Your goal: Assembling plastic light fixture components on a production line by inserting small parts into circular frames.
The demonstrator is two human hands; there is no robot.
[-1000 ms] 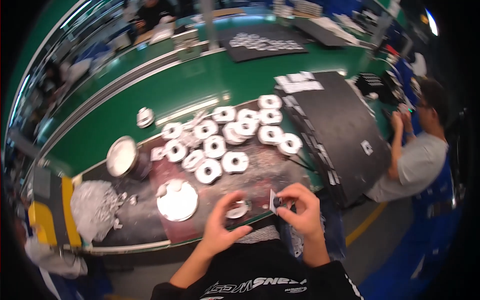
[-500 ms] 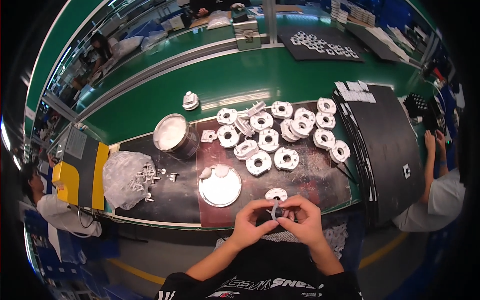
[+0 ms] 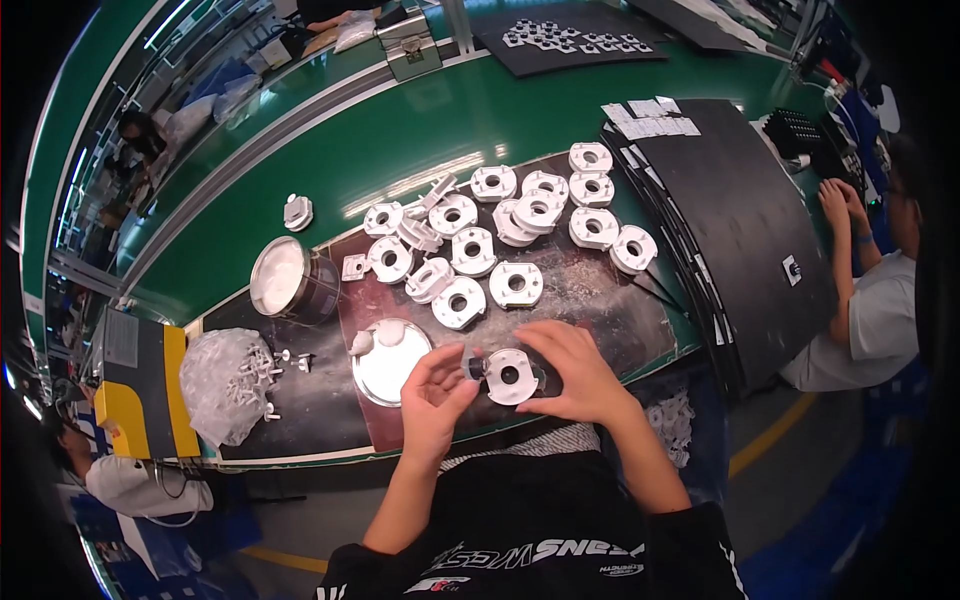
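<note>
Close to the table's near edge, my right hand (image 3: 580, 378) curves round a white ring-shaped plastic part (image 3: 498, 388), thumb at its lower rim and fingers at its upper rim. A round hole shows in the part's middle. My left hand (image 3: 436, 392) is half curled beside it, with a small dark and greyish piece (image 3: 475, 368) at its fingertips; its exact kind is too small to make out. Beyond both hands lie several similar white ring-shaped parts (image 3: 516, 285), some stacked. A shiny round lid (image 3: 385, 378) with whitish lumps lies just left of my left hand.
An open tin (image 3: 318, 290) of white material stands at the left, behind a plastic bag (image 3: 215, 385) of small white parts. A yellow and grey machine (image 3: 135, 380) is at far left. Stacked black boards (image 3: 720, 230) fill the right, where a co-worker (image 3: 860, 310) sits.
My hands have moved apart from their joint hold on a grey curved piece. My right hand is now round the white part, which lay just beyond them. The view has shifted.
</note>
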